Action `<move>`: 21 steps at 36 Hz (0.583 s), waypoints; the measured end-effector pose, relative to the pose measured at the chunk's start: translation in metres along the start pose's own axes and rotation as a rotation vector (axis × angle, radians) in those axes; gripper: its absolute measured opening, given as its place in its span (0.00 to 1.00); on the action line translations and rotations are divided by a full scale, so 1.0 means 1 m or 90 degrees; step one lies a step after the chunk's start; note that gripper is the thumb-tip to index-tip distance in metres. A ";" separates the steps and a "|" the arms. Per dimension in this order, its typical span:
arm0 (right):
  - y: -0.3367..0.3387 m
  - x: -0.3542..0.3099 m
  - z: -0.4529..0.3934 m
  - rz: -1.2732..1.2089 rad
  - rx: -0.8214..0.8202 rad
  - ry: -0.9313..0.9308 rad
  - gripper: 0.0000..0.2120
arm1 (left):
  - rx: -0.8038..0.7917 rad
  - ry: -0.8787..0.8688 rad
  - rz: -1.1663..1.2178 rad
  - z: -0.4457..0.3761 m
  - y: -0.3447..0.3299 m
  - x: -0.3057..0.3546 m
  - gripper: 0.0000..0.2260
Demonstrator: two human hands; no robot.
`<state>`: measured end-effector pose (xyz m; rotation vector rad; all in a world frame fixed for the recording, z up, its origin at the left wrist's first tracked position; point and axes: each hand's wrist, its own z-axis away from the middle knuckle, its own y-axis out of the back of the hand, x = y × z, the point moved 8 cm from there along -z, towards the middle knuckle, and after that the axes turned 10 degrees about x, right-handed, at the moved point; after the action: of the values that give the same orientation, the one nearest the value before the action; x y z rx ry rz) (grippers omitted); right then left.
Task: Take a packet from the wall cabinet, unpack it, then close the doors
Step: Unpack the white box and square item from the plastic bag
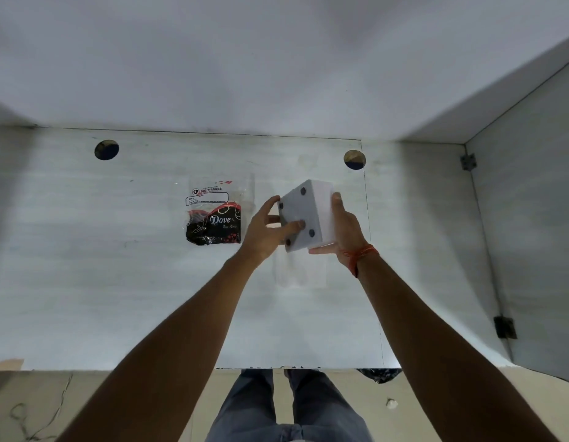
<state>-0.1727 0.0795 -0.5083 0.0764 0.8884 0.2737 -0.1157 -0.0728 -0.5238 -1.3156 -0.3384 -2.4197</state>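
Note:
Above the white desk [117,282] I hold a white block [308,212] with several dark round spots on its face. It looks like a stack of tissues. My left hand [267,231] grips its left side, thumb across the face. My right hand [343,231] cups its right and lower edge, fingers curled round it. An emptied plastic packet [214,218], black and red with "Dove" and "Big Tissues" printed on it, lies flat on the desk to the left of my hands. The wall cabinet is out of view.
Two round cable holes [106,149] [354,159] sit near the desk's back edge against the white wall. A grey side panel [532,250] with hinges stands at the right. A clear plastic sheet [300,272] lies below my hands. My legs and the floor show at the bottom.

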 end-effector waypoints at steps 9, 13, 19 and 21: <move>0.002 -0.015 -0.005 0.063 -0.112 -0.067 0.32 | -0.009 -0.293 -0.268 0.010 -0.004 0.022 0.47; 0.001 -0.011 -0.001 -0.011 -0.195 -0.169 0.33 | 0.019 -0.174 -0.260 -0.002 0.003 0.017 0.41; -0.006 -0.003 0.003 0.069 -0.180 -0.058 0.29 | -0.024 0.044 -0.138 -0.004 0.004 -0.004 0.36; -0.007 0.000 0.003 0.087 -0.155 -0.037 0.28 | -0.036 0.058 -0.139 0.000 0.000 -0.011 0.34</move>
<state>-0.1690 0.0725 -0.5081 -0.0814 0.7878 0.5028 -0.1105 -0.0708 -0.5330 -1.2434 -0.4111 -2.6784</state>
